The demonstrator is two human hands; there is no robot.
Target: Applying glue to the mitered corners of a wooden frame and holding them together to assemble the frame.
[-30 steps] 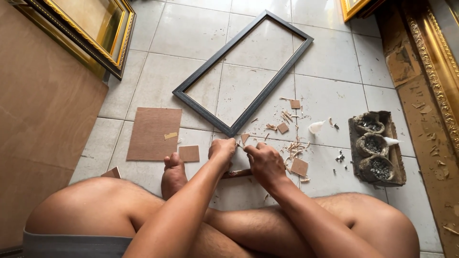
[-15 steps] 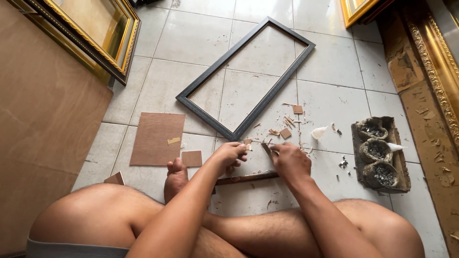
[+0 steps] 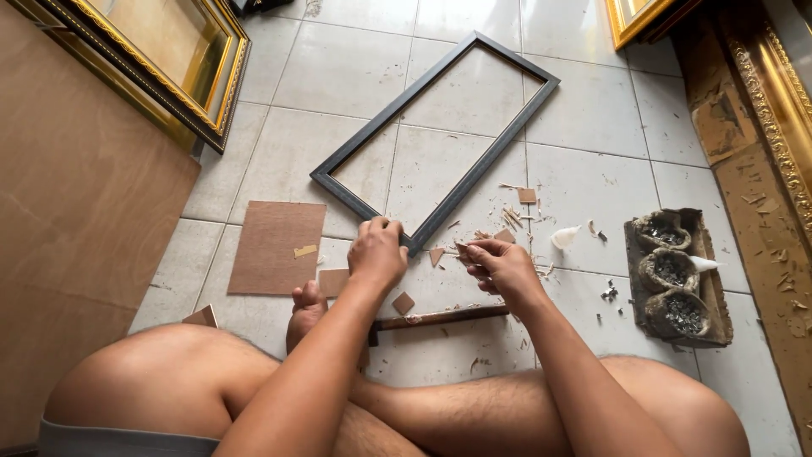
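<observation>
The near corner of the black frame (image 3: 406, 241) is touched by the left hand (image 3: 377, 252), fingers curled; a small brown chip (image 3: 462, 247) is pinched by the right hand (image 3: 501, 267)

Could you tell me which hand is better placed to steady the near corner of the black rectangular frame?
The left hand: it already rests at the near corner of the black rectangular frame. The right hand lies beside it, fingers pinched on something small.
</observation>
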